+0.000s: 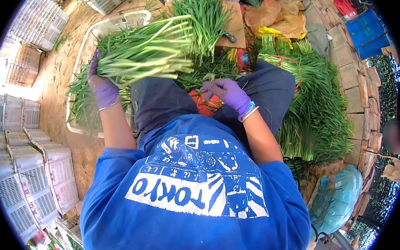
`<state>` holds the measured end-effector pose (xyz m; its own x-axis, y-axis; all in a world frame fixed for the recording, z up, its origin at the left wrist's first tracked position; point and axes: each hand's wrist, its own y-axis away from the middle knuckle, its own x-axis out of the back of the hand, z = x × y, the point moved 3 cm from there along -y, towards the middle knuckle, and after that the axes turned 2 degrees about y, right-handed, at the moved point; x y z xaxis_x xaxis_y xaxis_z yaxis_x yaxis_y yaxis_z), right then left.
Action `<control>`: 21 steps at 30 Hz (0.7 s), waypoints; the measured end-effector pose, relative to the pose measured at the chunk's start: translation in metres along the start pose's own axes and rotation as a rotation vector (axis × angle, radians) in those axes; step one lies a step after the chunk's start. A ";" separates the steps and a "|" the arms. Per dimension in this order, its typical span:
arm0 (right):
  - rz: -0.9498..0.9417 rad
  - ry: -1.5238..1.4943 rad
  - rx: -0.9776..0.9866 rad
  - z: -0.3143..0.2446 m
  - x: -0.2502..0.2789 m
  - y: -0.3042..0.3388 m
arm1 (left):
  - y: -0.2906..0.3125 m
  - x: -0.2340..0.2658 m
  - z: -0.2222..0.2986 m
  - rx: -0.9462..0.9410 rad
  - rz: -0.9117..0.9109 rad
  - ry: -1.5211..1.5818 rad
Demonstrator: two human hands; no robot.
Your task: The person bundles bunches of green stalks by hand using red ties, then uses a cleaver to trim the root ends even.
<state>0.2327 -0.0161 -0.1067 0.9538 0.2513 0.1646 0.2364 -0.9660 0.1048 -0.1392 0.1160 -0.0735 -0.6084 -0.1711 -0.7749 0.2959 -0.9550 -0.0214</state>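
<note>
My left hand [103,87], in a purple glove, is closed round a large loose bunch of garlic chives [148,53]. The bunch lies sideways above my left knee, its pale stem ends pointing right and slightly blurred. Beneath it, a white plastic crate [70,108] holds more chives. Over my right thigh is my gloved right hand [229,93], its fingers drawn together; whatever they pinch, if anything, is too small to make out. Loose green leaves [206,73] lie between my knees. Another pile of chives [202,20] rests on a brown board [236,23] ahead, beside a dark-handled knife [230,37].
Stacked chive bundles [313,102] with red ties lie to my right along a row of bricks [354,100]. White crates [30,163] stand stacked at the left. Yellowish plastic bags [275,16], a blue bin [368,32] and a blue plastic bag [337,199] are around me.
</note>
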 end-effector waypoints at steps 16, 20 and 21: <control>-0.267 -0.264 -0.103 -0.065 0.000 0.018 | 0.016 -0.032 0.004 0.030 -0.115 0.006; -0.218 -0.042 0.020 -0.043 0.024 0.030 | 0.017 -0.021 0.012 0.001 -0.136 0.029; -0.125 0.242 0.026 -0.040 0.027 0.029 | 0.019 -0.020 0.012 0.022 -0.193 0.080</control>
<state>0.2576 -0.0353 -0.0600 0.8458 0.3727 0.3817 0.3569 -0.9271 0.1145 -0.1303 0.0986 -0.0513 -0.5912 0.0342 -0.8058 0.1627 -0.9735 -0.1607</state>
